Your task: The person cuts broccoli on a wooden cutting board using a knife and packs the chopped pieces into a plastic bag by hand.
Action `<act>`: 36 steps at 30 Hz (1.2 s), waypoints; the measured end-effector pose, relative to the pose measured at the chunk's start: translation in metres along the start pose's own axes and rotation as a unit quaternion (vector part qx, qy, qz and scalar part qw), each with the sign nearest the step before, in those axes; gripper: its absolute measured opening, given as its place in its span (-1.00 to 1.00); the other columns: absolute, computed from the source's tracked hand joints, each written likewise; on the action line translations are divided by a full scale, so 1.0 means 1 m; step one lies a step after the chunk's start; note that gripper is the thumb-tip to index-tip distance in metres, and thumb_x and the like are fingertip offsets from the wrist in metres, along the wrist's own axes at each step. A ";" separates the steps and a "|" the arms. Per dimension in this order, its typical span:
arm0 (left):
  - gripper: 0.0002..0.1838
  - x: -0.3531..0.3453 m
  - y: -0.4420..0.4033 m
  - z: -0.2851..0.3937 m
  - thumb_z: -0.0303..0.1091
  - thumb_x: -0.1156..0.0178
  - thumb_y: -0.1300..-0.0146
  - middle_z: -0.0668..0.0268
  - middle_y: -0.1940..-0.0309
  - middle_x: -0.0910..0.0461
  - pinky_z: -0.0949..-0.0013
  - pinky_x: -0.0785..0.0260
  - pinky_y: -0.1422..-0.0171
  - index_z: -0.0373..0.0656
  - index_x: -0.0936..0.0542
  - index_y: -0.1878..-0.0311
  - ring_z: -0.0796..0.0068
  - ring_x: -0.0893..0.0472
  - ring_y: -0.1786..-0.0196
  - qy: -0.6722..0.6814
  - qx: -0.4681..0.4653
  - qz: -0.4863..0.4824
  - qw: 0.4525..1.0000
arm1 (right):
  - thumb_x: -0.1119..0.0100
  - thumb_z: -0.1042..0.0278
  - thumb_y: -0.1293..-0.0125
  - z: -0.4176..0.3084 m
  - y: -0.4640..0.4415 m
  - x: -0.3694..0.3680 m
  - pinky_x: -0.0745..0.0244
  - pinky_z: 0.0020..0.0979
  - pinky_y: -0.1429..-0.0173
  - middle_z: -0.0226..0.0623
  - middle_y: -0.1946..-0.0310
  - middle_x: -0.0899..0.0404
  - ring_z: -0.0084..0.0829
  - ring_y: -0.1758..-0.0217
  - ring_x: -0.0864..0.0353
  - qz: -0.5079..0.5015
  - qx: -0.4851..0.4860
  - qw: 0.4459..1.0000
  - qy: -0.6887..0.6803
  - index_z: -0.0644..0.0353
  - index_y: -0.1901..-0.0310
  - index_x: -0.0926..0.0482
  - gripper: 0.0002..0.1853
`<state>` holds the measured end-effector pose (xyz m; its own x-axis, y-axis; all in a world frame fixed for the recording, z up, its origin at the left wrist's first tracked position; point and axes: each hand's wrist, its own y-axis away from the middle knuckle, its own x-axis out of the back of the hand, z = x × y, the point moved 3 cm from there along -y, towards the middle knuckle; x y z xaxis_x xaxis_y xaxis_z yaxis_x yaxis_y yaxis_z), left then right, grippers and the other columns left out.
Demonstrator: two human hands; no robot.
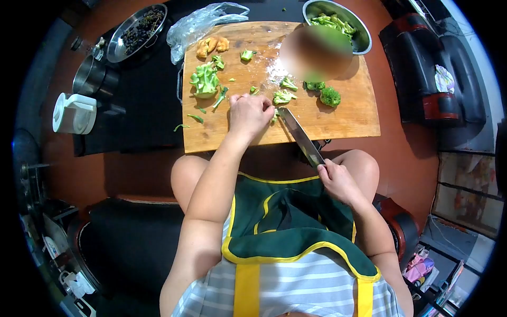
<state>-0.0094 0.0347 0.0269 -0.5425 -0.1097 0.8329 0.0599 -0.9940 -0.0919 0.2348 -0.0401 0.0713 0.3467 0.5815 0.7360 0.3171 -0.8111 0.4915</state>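
On the wooden board [227, 129], my left hand [250, 114] has its fingers bent together around a small green and white piece [275, 116], probably broccoli. My right hand [337, 178] grips the handle of a long knife [302, 138], its tip touching or close to that piece. Just beyond the knife tip are cut broccoli pieces [284, 96]. A dark green floret [330, 96] is to their right. A thick pale-green broccoli stalk [204, 81] stands at the board's left, with leaf scraps around it. A blurred patch hides part of the board's upper right.
A metal bowl [364, 38] of cut greens is at the board's far right corner. Tan pieces [212, 46] and a plastic bag [198, 26] are at the far left. Further left are a metal basin [117, 51] with dark fruit, a pot [87, 76] and a white pitcher [74, 113].
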 end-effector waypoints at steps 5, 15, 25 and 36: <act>-0.78 0.006 0.006 -0.002 -0.16 -0.16 -0.16 0.27 0.54 -0.62 0.17 -0.12 -0.05 0.00 -0.72 0.44 0.31 -0.56 0.22 -0.003 0.017 0.019 1.000 | 0.11 0.22 -0.37 -0.002 0.004 0.001 -0.45 0.06 0.28 0.18 0.54 -0.52 0.16 0.44 -0.54 0.079 0.023 0.996 0.038 0.31 0.32 -0.40 -0.72; -0.81 0.011 0.012 -0.020 -0.14 -0.21 -0.17 0.35 0.29 -0.64 0.20 -0.09 -0.11 0.07 -0.71 0.23 0.36 -0.53 0.11 0.007 -0.040 0.041 0.998 | 0.15 0.22 -0.39 -0.015 0.015 -0.022 -0.46 -0.02 0.18 0.19 0.46 -0.53 0.14 0.35 -0.54 0.001 0.003 0.996 -0.093 0.38 0.28 -0.44 -0.67; -0.86 0.006 0.015 -0.010 -0.15 -0.28 -0.03 0.38 0.44 -0.59 0.17 -0.10 -0.10 0.05 -0.71 0.44 0.36 -0.51 0.19 -0.035 -0.050 0.023 0.998 | 0.17 0.22 -0.39 -0.036 0.010 -0.012 -0.47 -0.04 0.20 0.16 0.44 -0.55 0.14 0.40 -0.55 -0.103 -0.076 0.967 -0.221 0.37 0.29 -0.45 -0.67; -0.87 0.001 0.019 -0.010 -0.17 -0.28 0.02 0.35 0.47 -0.57 0.13 -0.11 -0.11 0.04 -0.71 0.47 0.33 -0.51 0.19 -0.063 -0.041 0.040 0.996 | 0.09 0.37 -0.30 -0.042 0.006 -0.031 -0.51 0.03 0.32 0.18 0.58 -0.54 0.13 0.46 -0.59 0.027 0.016 0.994 0.109 0.35 0.33 -0.35 -0.82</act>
<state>-0.0169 0.0162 0.0205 -0.4286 -0.1928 0.8827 0.0279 -0.9793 -0.2004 0.1886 -0.0658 0.0710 0.1651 0.5071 0.8459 0.3319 -0.8363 0.4365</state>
